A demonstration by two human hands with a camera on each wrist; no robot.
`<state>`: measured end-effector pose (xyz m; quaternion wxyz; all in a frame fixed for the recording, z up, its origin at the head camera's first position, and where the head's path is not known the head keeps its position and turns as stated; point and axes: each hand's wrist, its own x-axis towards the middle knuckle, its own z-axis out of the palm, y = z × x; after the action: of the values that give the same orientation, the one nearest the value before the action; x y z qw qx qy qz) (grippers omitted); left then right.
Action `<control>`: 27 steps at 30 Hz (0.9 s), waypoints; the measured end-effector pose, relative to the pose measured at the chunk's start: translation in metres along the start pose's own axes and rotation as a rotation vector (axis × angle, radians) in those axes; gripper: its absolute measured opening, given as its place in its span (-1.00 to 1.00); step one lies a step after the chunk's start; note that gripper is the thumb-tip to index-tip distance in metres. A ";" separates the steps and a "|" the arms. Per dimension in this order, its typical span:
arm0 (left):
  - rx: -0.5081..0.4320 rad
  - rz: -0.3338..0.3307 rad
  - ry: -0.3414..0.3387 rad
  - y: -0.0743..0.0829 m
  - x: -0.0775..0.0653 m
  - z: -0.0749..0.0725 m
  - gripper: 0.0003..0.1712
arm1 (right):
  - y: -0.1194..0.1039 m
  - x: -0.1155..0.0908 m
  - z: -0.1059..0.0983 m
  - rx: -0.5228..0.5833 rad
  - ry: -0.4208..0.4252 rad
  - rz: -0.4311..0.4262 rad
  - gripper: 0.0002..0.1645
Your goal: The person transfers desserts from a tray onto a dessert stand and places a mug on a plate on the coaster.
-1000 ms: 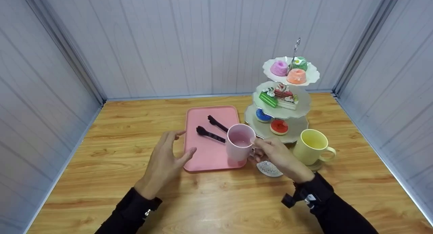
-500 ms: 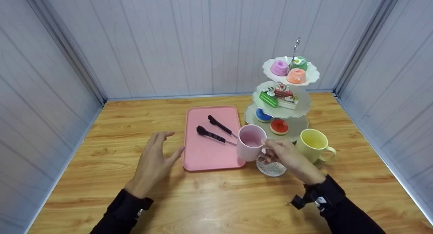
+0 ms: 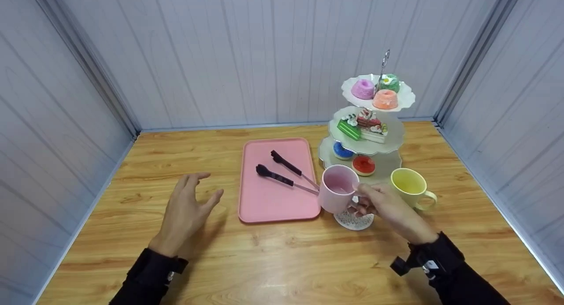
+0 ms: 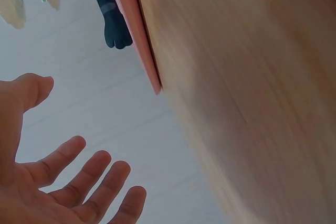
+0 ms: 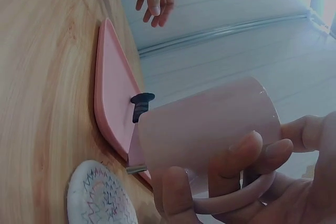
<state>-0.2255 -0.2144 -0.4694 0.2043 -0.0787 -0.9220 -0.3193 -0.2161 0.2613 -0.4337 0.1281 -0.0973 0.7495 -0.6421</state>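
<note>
My right hand [image 3: 387, 203] grips a pink mug [image 3: 337, 192] by its handle, held upright over the patterned white coaster [image 3: 354, 220] and the near right corner of the pink tray [image 3: 269, 206]. In the right wrist view the fingers curl through the handle of the mug [image 5: 210, 124], and the coaster [image 5: 100, 198] shows below it. My left hand [image 3: 183, 212] hovers left of the tray, thumb and fingers spread, holding nothing. Tongs [image 3: 282, 177] with black tips lie across the tray, their near end hidden behind the mug.
A yellow mug [image 3: 410, 188] stands to the right, close beside my right hand. Behind it a three-tier stand [image 3: 394, 164] carries toy cakes, a red doughnut [image 3: 364, 165] and a blue one [image 3: 343, 150]. Panel walls [image 3: 246, 58] enclose the wooden table [image 3: 273, 261] at the back and sides.
The pink mug has moved right in my right hand, from over the tray to over the coaster. My left hand has drawn away leftward from the tray's edge.
</note>
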 end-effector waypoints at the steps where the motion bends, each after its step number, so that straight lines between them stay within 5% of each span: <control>1: 0.001 0.001 0.005 -0.002 0.000 -0.001 -0.33 | 0.001 -0.001 -0.001 -0.002 0.004 0.007 -0.48; 16: 0.012 -0.069 -0.008 -0.023 0.001 -0.009 -0.31 | 0.007 -0.012 -0.019 -0.111 0.031 0.022 -0.31; 27: 0.034 -0.082 -0.006 -0.033 0.000 -0.016 -0.29 | 0.018 -0.015 -0.025 -0.055 0.049 0.034 -0.34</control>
<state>-0.2300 -0.2502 -0.4765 0.1894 -0.0382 -0.9304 -0.3115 -0.2091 0.2919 -0.4466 0.1178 -0.0724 0.7713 -0.6212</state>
